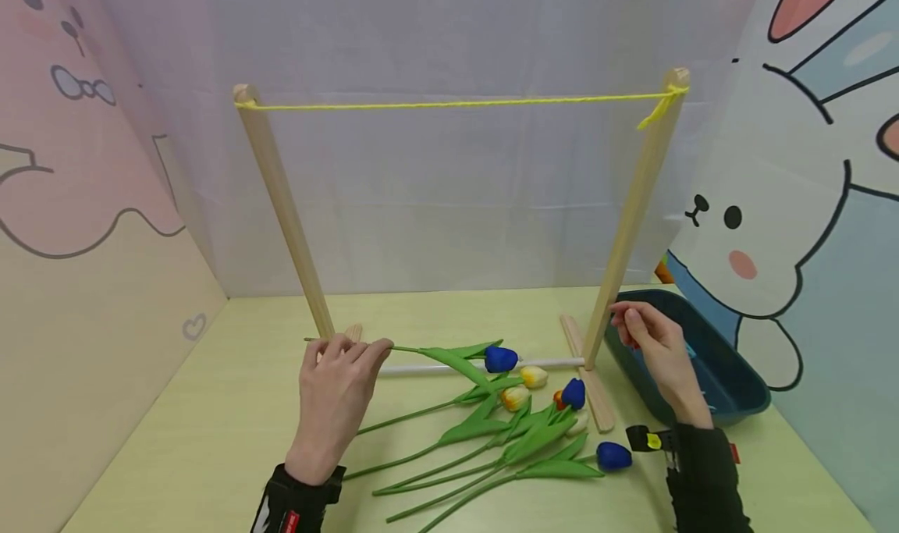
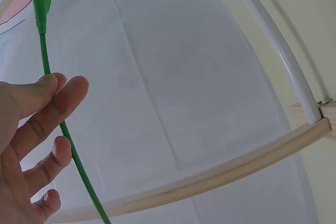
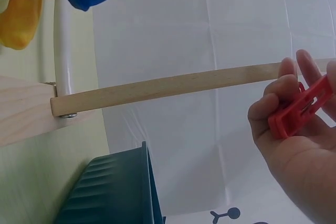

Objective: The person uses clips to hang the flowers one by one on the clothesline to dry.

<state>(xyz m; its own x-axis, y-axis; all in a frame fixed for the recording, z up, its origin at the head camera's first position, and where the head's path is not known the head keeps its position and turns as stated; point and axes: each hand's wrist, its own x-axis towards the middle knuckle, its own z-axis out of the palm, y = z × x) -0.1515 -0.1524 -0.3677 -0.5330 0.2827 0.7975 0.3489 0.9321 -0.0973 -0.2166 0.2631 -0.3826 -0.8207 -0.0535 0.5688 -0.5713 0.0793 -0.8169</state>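
My left hand (image 1: pixel 339 396) pinches the green stem of an artificial blue tulip (image 1: pixel 501 359) between thumb and fingertips. The flower points right, above the other tulips. In the left wrist view the stem (image 2: pixel 84 169) runs down past the loosely bent lower fingers. My right hand (image 1: pixel 659 355) is raised beside the right wooden post (image 1: pixel 635 213), in front of the dark green basin. It holds a red plastic clothespin (image 3: pixel 296 116), clearest in the right wrist view. Several tulips with blue, yellow-white and orange-red heads lie on the table below, including a blue tulip (image 1: pixel 614 456) at the front right.
A yellow cord (image 1: pixel 449 104) is tied between the tops of the left post (image 1: pixel 284 205) and the right one. A white rod (image 1: pixel 414 370) joins the posts low down. The dark green basin (image 1: pixel 744 396) stands at the right with small blue things inside.
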